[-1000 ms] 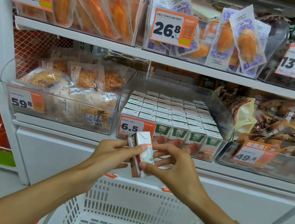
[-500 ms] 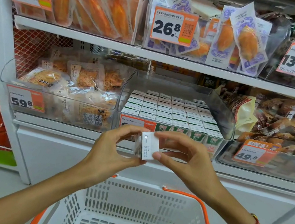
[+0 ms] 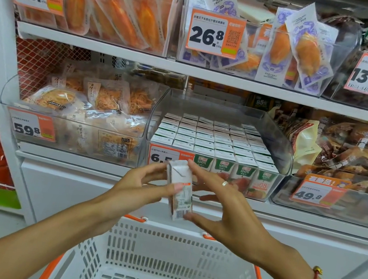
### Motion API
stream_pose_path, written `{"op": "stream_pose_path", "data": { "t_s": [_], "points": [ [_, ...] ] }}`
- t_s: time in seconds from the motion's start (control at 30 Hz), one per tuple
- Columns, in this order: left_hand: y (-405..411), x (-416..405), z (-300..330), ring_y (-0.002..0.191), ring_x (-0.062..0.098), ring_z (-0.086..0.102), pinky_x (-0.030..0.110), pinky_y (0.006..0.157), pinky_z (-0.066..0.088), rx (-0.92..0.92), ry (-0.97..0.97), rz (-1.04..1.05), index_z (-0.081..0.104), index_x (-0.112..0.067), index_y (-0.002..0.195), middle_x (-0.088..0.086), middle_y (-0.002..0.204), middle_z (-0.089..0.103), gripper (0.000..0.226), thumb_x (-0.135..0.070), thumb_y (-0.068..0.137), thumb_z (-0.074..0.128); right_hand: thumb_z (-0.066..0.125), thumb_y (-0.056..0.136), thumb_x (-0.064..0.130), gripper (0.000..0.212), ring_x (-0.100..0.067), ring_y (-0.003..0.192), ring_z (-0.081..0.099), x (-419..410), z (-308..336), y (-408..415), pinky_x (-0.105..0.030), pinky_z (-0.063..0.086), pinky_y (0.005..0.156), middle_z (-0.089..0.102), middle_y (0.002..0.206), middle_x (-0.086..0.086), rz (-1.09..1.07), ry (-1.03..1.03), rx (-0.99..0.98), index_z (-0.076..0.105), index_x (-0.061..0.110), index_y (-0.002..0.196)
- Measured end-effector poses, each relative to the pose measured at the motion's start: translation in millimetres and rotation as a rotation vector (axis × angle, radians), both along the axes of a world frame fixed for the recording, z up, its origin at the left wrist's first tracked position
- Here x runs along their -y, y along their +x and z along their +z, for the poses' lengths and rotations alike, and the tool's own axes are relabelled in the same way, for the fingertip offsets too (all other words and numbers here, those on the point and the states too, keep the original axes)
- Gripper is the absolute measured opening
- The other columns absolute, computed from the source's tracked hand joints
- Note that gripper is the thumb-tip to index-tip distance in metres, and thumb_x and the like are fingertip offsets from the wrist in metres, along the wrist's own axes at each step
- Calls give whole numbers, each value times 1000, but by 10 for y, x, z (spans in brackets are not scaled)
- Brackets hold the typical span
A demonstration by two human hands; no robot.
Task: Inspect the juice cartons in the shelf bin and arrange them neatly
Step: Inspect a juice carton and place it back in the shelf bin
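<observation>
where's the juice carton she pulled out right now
In the head view, centre frame: the juice carton is held between both hands, in front of the clear shelf bin and above the white basket.

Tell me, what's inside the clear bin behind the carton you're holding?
The bin holds rows of juice cartons, tightly packed, white tops up. Front labels show only on the first row; the price tag and held carton cover its left end. Anything beneath is hidden.

— Where did the one view look from?
— From the person's head, facing forward and slightly down at the shelf bin (image 3: 276,141), close enough that both forearms reached in from the bottom edge, with a basket (image 3: 160,241) right below
</observation>
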State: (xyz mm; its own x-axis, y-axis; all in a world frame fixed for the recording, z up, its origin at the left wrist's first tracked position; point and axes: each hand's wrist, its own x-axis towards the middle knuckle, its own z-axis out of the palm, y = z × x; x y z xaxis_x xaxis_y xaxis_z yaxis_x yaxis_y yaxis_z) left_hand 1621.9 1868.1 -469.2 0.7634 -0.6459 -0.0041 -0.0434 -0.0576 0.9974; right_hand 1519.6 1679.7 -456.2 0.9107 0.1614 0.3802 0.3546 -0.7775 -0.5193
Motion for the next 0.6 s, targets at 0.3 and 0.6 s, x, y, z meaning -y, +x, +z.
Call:
{"op": "stream_pose_path", "data": {
  "t_s": [0.3, 0.6],
  "points": [
    [-12, 8, 25, 94, 20, 74, 31, 76, 61, -354, 19, 10, 58, -33, 120, 6, 102, 76, 51, -50, 74, 71, 78, 75, 23, 45, -8, 98, 71, -5, 64, 27, -22, 56, 85, 72, 112, 12, -1, 438, -164, 69, 20, 119],
    [-10, -5, 32, 94, 24, 74, 38, 68, 61, -584, 184, -140, 61, -19, 122, 14, 101, 75, 75, -63, 62, 74, 69, 72, 40, 37, -12, 84, 74, 7, 74, 67, -17, 55, 65, 77, 89, 2, -131, 717, -367, 75, 23, 104]
  ]
}}
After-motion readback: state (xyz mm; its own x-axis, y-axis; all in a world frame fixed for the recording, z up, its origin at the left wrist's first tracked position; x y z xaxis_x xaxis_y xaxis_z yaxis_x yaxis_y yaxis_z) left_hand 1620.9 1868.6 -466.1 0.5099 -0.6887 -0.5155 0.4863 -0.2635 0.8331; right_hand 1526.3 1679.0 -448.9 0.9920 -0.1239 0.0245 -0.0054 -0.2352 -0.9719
